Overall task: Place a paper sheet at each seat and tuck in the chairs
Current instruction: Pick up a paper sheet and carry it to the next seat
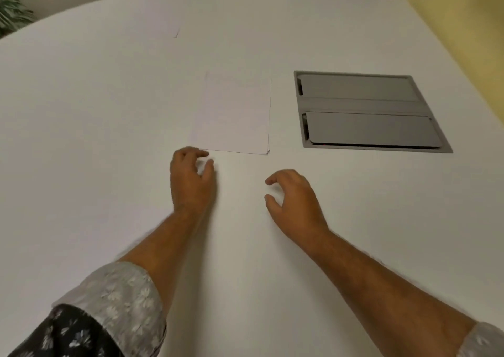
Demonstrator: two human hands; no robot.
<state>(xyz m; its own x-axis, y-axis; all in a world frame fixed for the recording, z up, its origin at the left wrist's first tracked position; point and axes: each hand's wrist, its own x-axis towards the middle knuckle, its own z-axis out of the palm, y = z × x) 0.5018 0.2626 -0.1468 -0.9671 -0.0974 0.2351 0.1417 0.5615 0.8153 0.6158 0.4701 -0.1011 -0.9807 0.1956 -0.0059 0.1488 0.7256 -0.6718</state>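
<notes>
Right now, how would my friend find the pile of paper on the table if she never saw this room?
Start at the big white table and find the grey metal hatch with two flaps sunk into its top. Just beside the hatch, toward the left hand, lies the small stack of white paper sheets. It is nearly table-coloured, so look for its straight edges and thin shadow.
</notes>
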